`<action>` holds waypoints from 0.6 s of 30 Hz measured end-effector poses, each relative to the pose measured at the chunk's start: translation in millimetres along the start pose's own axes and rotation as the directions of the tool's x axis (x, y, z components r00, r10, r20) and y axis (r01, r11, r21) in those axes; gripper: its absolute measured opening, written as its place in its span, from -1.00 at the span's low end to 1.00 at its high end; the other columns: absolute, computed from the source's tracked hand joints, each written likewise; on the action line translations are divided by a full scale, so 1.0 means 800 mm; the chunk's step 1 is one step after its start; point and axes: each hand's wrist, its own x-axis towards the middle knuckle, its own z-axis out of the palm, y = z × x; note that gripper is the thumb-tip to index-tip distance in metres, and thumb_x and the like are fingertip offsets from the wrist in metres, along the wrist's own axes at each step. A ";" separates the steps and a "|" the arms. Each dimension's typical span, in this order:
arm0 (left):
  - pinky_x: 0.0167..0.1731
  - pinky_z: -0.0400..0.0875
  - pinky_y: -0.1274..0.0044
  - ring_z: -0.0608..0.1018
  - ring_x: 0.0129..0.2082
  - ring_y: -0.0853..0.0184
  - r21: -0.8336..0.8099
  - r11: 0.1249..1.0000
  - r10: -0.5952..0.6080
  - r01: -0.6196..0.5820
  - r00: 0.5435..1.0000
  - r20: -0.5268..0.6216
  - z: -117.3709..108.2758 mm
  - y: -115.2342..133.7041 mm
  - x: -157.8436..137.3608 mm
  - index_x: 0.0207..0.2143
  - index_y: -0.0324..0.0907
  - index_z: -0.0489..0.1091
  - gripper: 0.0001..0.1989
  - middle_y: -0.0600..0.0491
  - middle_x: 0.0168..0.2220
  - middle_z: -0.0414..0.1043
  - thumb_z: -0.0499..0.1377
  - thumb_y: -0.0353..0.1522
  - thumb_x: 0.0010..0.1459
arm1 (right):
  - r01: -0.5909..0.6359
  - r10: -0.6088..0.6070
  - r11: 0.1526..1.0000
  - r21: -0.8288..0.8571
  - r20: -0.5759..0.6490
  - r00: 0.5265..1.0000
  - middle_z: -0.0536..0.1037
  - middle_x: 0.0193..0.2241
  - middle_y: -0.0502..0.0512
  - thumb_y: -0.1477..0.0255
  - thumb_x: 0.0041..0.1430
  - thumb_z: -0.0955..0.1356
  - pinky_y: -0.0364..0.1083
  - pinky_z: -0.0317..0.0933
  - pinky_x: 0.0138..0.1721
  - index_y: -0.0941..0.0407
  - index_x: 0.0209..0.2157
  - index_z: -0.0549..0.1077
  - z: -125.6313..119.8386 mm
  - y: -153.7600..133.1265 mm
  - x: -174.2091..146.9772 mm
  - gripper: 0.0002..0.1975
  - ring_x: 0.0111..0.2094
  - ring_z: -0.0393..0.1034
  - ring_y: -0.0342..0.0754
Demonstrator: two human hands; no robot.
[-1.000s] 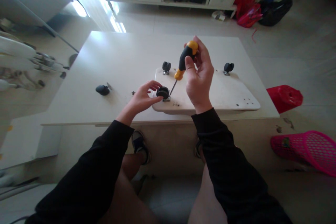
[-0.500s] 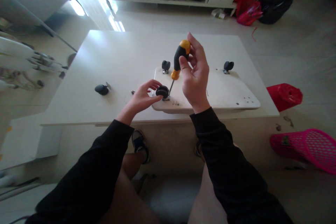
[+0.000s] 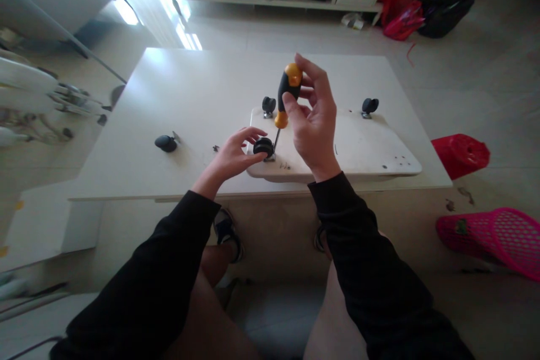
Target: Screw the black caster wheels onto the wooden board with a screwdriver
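pink basket (image 3: 476, 233); right hand (image 3: 317, 126) holds screwdriver (image 3: 287, 91)

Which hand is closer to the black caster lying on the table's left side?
The left hand: it is to the right of that caster, gripping another caster on the board. The right hand is farther right, holding the screwdriver.

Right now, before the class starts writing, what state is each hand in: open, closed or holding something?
Left hand: partly closed, holding a black wheel on the white board.
Right hand: closed, holding the screwdriver by its handle.
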 end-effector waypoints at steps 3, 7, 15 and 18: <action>0.09 0.48 0.21 0.60 -0.03 0.13 -0.006 1.000 0.002 -0.002 1.000 -0.002 -0.001 -0.001 -0.001 0.03 -0.05 0.57 -0.55 0.01 -0.08 0.60 0.40 -0.22 0.06 | 0.001 -0.002 0.999 -0.033 -0.033 0.999 0.55 0.11 0.02 0.18 0.34 0.45 -0.10 0.59 -0.03 -0.21 0.20 0.47 -0.001 0.005 0.001 -0.58 0.05 0.54 -0.07; 0.02 0.50 0.26 0.59 -0.06 0.15 -0.014 1.000 -0.002 0.002 1.000 -0.020 -0.001 -0.004 -0.002 0.02 -0.06 0.60 -0.54 0.02 -0.13 0.57 0.42 -0.20 0.03 | 0.022 -0.026 0.995 -0.102 -0.044 0.999 0.53 0.19 0.06 0.15 0.46 0.34 0.00 0.55 0.20 -0.20 0.28 0.42 -0.002 0.021 0.004 -0.58 0.21 0.51 -0.01; 0.07 0.49 0.23 0.60 -0.06 0.14 -0.019 1.000 0.007 -0.008 1.000 -0.013 -0.003 -0.003 0.000 -0.02 -0.06 0.62 -0.57 0.00 -0.09 0.60 0.41 -0.20 0.04 | 0.084 -0.088 0.990 -0.114 -0.029 0.996 0.57 0.13 0.07 0.11 0.46 0.35 -0.01 0.63 0.01 -0.24 0.37 0.30 0.000 0.040 0.004 -0.49 0.07 0.57 -0.02; 0.06 0.49 0.21 0.60 -0.03 0.11 -0.016 1.000 -0.015 0.015 1.000 -0.016 -0.005 -0.004 0.000 -0.01 -0.05 0.64 -0.56 -0.02 -0.06 0.62 0.41 -0.18 0.03 | 0.064 -0.069 0.991 -0.121 -0.038 0.997 0.56 0.16 0.09 0.12 0.47 0.33 0.01 0.63 0.05 -0.24 0.34 0.32 -0.001 0.038 0.005 -0.54 0.11 0.56 0.00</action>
